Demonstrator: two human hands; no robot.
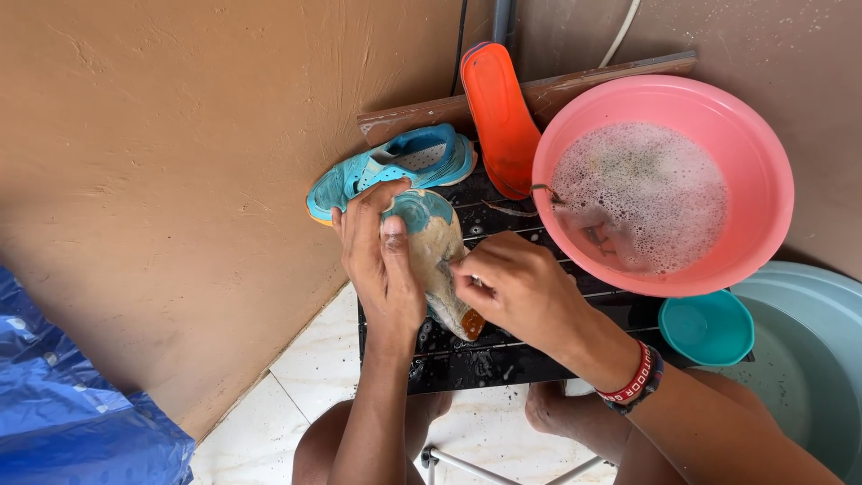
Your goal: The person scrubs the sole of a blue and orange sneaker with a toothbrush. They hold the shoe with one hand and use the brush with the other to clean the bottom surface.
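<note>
My left hand [382, 262] grips a turquoise shoe [433, 235] turned sole-up, its dirty beige sole facing me, over a black slatted grate [503, 359]. My right hand [516, 292] presses against the sole with fingers curled; a small object in it is hidden, so I cannot tell what it is. A red and dark wristband [636, 379] sits on my right wrist. A second turquoise shoe [395, 166] lies on its side just beyond the held one.
A pink basin [763, 162] of soapy water stands at the right, an orange sandal [498, 112] leans beside it. A small teal bowl [708, 328] and a pale green tub [813, 368] lie at lower right. Brown wall left, blue tarp [63, 404] lower left.
</note>
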